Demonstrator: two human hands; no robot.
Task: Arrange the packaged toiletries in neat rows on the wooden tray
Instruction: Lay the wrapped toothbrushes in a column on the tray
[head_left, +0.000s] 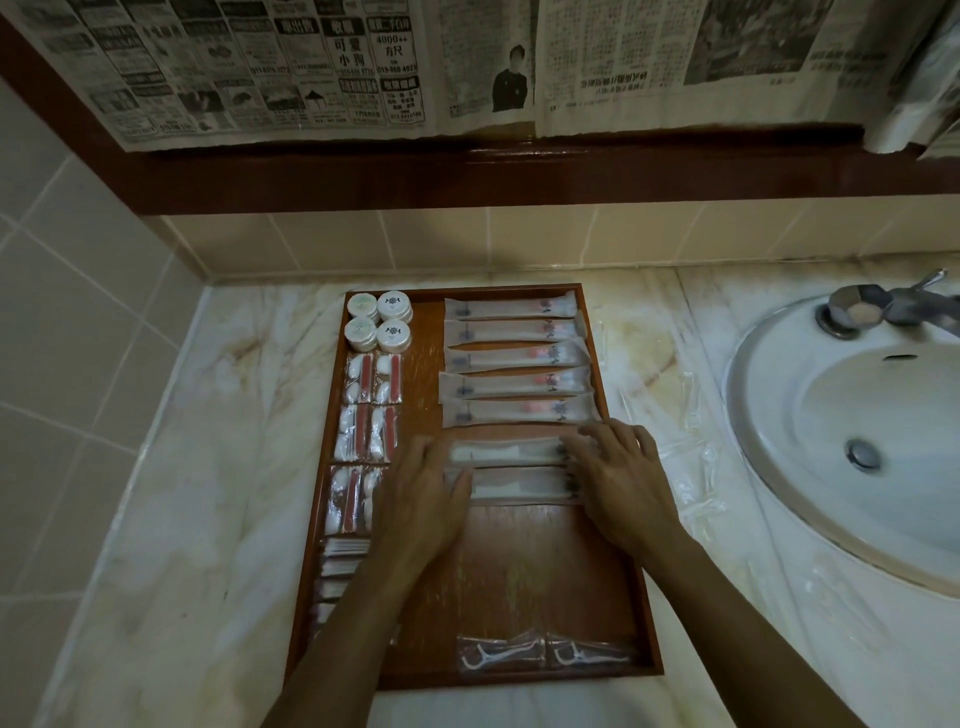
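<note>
Now the left hand (423, 499) and right hand (618, 475), fingers flat, press the ends of two long frosted plastic packets (511, 470) on the brown wooden tray (545, 566); better slide them parallel, close under the upper row.

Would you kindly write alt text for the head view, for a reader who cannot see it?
Two hands, left and right, straighten two long packets on a wooden tray lined with rows of wrapped toiletries, on a marble counter beside a sink.
</note>
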